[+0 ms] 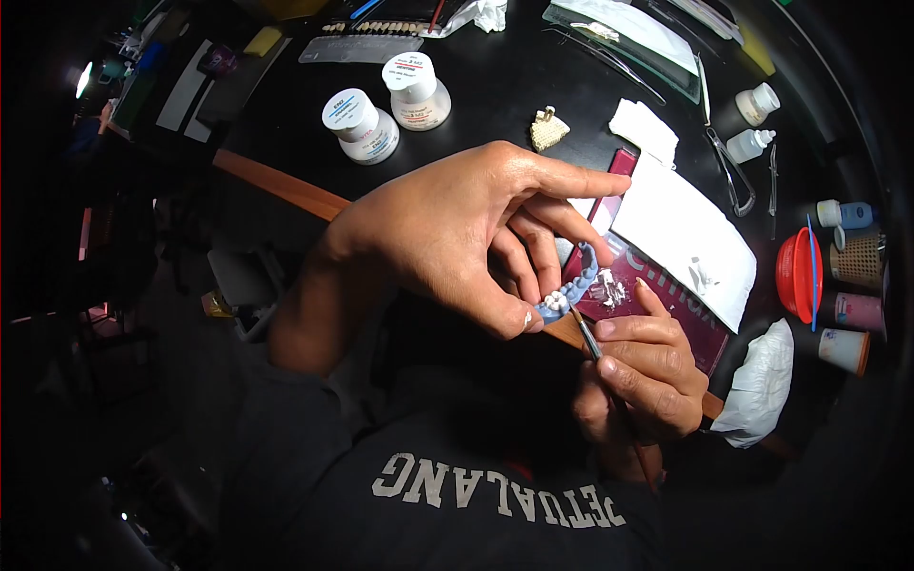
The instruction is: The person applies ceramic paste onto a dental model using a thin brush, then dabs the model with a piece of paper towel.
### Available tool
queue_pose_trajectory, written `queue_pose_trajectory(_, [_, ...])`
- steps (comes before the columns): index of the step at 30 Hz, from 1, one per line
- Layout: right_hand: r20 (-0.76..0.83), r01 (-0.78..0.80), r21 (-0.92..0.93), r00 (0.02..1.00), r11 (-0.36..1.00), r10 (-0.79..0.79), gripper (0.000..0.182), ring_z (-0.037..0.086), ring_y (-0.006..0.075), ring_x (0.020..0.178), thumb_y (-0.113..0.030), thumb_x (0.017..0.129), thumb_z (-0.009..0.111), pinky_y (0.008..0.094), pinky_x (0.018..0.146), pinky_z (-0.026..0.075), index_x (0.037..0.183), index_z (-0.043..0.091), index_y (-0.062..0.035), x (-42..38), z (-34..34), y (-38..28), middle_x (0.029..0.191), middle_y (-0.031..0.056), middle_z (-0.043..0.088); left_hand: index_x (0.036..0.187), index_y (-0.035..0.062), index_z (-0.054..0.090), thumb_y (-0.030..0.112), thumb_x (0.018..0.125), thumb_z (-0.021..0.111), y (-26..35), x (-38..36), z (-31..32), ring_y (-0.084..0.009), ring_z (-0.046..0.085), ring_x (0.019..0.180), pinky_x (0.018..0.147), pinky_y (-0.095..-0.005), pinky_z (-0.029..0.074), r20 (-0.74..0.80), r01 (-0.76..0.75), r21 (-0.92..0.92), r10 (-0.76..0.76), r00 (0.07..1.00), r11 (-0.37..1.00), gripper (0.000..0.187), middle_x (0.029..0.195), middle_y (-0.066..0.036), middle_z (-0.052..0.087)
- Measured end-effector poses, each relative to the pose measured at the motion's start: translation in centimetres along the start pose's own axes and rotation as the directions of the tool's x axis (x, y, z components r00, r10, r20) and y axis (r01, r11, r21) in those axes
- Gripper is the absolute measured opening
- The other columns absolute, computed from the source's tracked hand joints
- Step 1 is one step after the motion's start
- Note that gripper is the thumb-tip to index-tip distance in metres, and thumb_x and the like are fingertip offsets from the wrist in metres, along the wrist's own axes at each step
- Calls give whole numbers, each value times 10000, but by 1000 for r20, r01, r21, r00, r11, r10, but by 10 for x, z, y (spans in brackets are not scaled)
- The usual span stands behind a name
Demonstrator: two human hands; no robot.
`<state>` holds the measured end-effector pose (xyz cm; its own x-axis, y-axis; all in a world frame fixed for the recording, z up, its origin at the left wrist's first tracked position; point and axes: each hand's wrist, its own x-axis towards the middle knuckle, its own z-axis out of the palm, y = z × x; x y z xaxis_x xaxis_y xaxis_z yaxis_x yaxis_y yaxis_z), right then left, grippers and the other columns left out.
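Note:
My left hand (457, 228) grips a blue dental model (576, 284), its thumb and fingers closed on one end of the arch and the index finger stretched out past it. White tooth-shaped material sits on several teeth near the thumb. A thin brush (589, 341) with a metal ferrule and dark red handle is pinched in my right hand (652, 371). Its tip meets or nearly meets the model beside the white teeth. Behind both hands lies a maroon box or board (628, 276) with white smears on it, partly under a folded white tissue (681, 238).
Two jars labelled enamel (362, 127) and dentine (417, 92) stand beyond my left hand. A small cream tooth model (548, 128) lies farther back. At right are forceps (731, 176), small bottles (750, 144), a red bowl (800, 274) and crumpled tissue (760, 385). A wooden edge (281, 184) borders the black table.

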<state>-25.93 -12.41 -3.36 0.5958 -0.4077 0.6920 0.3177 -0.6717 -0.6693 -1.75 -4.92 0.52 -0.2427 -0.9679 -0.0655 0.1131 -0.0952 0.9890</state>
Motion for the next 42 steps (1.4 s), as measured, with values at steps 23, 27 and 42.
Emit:
queue_pose_trajectory(23, [-17, 113, -135, 993, 984, -116, 286, 494, 178, 771, -2, 603, 792, 301, 649, 375, 873, 760, -92, 2, 2, 5, 809, 19, 741, 1556, -32, 333, -17, 658, 772, -1, -2, 0, -107, 702, 846, 800, -216, 597, -13, 15, -10, -16, 1000, 1000, 1000, 1299, -243, 649])
queue_pose_trajectory(27, [-23, 114, -123, 993, 986, -118, 296, 493, 179, 766, 3, 601, 789, 302, 647, 374, 881, 762, -91, 1, 2, 6, 799, 17, 736, 1554, -31, 338, -18, 662, 771, 0, -2, 1, -106, 701, 848, 801, -217, 598, -13, 15, -4, -15, 1000, 1000, 992, 1299, -243, 649])
queue_pose_trajectory(42, [-6, 105, -119, 994, 987, -107, 243, 500, 168, 789, -10, 642, 789, 290, 647, 367, 858, 757, -117, 1, 3, 4, 825, -12, 754, 1547, -33, 354, -33, 662, 764, 0, -2, 1, -99, 694, 843, 785, -207, 596, -15, 25, 5, -25, 1000, 1000, 976, 1305, -229, 651])
